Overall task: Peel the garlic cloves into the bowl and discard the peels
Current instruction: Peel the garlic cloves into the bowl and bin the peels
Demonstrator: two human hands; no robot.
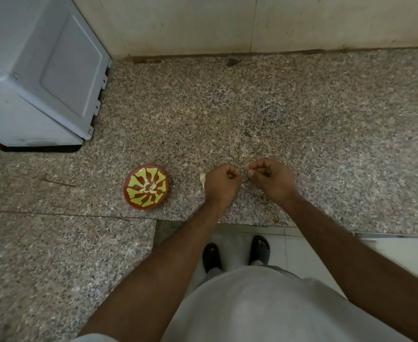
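Grey appliance (38, 70) on granite counter (252, 119)

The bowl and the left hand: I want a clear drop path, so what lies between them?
In the head view, a pale garlic peel lies beside the left hand; otherwise bare granite counter separates it from the bowl.

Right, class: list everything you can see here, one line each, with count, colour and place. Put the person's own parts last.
Counter: one, speckled granite, fills the middle.
Bowl: one, red-brown with yellow-green pattern, on the counter left of the hands.
Cloves: a few, pale, in the bowl; exact count unclear.
Peel: one scrap, whitish, beside the left hand.
Appliance: one, grey-white, far left on the counter.
Wall: cream, behind the counter.
Floor: pale tiles, below the counter edge.
Sandals: two, dark, on the floor.
Left hand: curled, over the counter.
Right hand: pinching something small and pale.
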